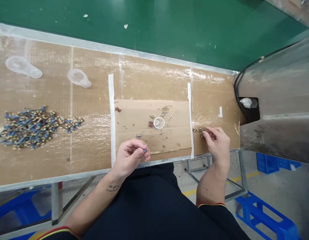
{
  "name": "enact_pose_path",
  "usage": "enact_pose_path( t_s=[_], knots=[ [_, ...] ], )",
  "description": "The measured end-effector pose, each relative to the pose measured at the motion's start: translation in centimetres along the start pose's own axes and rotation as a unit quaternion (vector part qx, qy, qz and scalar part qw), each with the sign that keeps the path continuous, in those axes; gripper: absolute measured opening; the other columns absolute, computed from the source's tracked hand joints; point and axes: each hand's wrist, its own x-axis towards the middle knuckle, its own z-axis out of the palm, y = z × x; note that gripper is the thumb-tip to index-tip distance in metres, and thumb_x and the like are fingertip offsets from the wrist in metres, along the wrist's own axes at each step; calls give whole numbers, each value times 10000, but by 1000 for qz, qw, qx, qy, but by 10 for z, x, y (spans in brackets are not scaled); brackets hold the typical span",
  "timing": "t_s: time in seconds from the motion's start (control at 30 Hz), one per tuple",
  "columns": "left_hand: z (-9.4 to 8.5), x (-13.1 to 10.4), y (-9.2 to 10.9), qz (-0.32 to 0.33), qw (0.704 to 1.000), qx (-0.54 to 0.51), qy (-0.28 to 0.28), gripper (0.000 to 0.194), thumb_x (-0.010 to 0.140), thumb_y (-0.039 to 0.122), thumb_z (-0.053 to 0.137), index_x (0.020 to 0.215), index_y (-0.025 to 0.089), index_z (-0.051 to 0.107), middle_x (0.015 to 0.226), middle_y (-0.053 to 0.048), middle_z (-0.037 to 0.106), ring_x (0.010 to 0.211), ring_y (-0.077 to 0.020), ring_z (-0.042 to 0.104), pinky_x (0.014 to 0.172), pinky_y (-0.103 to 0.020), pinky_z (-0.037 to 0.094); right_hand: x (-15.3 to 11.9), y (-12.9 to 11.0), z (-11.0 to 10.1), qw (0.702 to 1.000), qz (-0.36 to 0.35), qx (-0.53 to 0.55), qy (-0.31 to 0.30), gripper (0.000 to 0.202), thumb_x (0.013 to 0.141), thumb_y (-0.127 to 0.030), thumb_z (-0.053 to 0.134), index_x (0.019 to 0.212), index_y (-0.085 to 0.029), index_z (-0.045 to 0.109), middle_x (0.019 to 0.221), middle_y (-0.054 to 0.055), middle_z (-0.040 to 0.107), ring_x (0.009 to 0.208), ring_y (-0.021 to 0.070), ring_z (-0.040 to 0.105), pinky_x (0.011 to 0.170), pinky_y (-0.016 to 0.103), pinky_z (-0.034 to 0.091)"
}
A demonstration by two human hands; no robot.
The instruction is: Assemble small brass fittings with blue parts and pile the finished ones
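My left hand [132, 156] is closed in a pinch at the near edge of the cardboard sheet [129, 116]. A tiny blue part [144, 150] shows between its thumb and forefinger. To the right of the sheet, my right hand [217, 142] has thumb and forefinger close together over a few small dark metallic parts [198, 130]; whatever the fingertips pinch is hidden. On the sheet stands a small round clear cup [158, 123] with a thin stick in it. Around it lie a small blue piece [137, 136], a reddish-brown piece [150, 124] and a wooden stick [171, 115].
A large heap of small blue, yellow and brown figures [31, 128] lies on the left of the cardboard-covered table [94, 143]. Behind it are two translucent plastic scoops [78, 77]. A metal box [276, 93] with a black cable borders the right end. Blue stools [266, 213] stand below.
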Motion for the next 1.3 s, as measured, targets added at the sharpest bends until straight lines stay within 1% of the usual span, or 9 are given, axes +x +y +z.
enact_pose_path(
  t_s=[0.13, 0.33, 0.4, 0.53, 0.6, 0.73, 0.83, 1.1, 1.3],
  knots=[
    [2, -3, 5, 4, 1000, 20, 17, 248, 796, 383, 880, 773, 171, 753, 596, -21, 693, 499, -126, 658, 448, -198, 538, 9, -2, 10, 995, -77, -33, -45, 202, 935, -341, 663, 1045, -243, 800, 939, 65, 720, 891, 226, 651, 787, 390, 551],
    [0, -9, 6, 16, 999, 17, 37, 222, 791, 364, 887, 785, 184, 757, 606, -16, 701, 509, -122, 652, 450, -191, 527, 23, -4, 9, 988, -136, -33, -68, 124, 931, -277, 669, 868, -233, 767, 875, 45, 750, 834, 218, 631, 766, 384, 527],
    [1, -10, 2, 7, 998, 27, 52, 264, 774, 392, 897, 777, 175, 748, 606, -19, 706, 509, -125, 656, 458, -199, 539, 20, -9, 5, 990, -134, -15, -34, 93, 917, -263, 688, 859, -231, 753, 865, 37, 757, 823, 213, 647, 748, 371, 524],
    [6, -8, -5, -20, 996, 60, 63, 328, 754, 432, 905, 773, 150, 738, 620, -40, 728, 525, -143, 686, 485, -221, 577, 12, -27, 2, 991, -92, 33, 96, 42, 892, -259, 719, 893, -225, 744, 831, 30, 756, 741, 189, 649, 633, 319, 478],
    [9, -6, -6, -24, 996, 70, 51, 333, 763, 439, 897, 779, 146, 739, 633, -49, 739, 541, -152, 704, 495, -223, 588, 11, -35, 5, 991, -76, 4, 114, 53, 883, -260, 706, 871, -218, 736, 800, 32, 748, 718, 189, 634, 642, 323, 469],
    [12, -4, -4, -11, 996, 83, 27, 300, 795, 414, 877, 799, 143, 749, 649, -55, 752, 561, -158, 724, 503, -218, 594, 17, -36, 14, 993, -46, -97, 51, 114, 865, -268, 640, 777, -214, 687, 775, 50, 731, 767, 222, 614, 704, 341, 455],
    [9, -6, -3, 10, 996, 87, 27, 258, 816, 386, 864, 814, 151, 755, 637, -44, 748, 548, -144, 712, 509, -212, 590, 22, -31, 18, 989, -42, -144, -13, 148, 896, -272, 591, 794, -215, 682, 830, 68, 741, 829, 234, 619, 691, 325, 424],
    [1, -10, -6, -10, 993, 108, 50, 340, 794, 467, 867, 813, 153, 740, 633, -47, 740, 551, -158, 696, 513, -248, 587, 29, -26, 6, 937, -214, -249, -117, 211, 984, -212, 534, 878, -186, 715, 861, 87, 756, 816, 219, 624, 706, 319, 408],
    [2, -8, -6, 10, 995, 95, 33, 288, 815, 419, 859, 813, 154, 745, 636, -42, 745, 542, -143, 694, 511, -226, 581, 45, -25, -1, 899, -239, -301, -211, 169, 964, -191, 554, 897, -192, 709, 837, 77, 746, 806, 221, 650, 665, 313, 401]
  ],
)
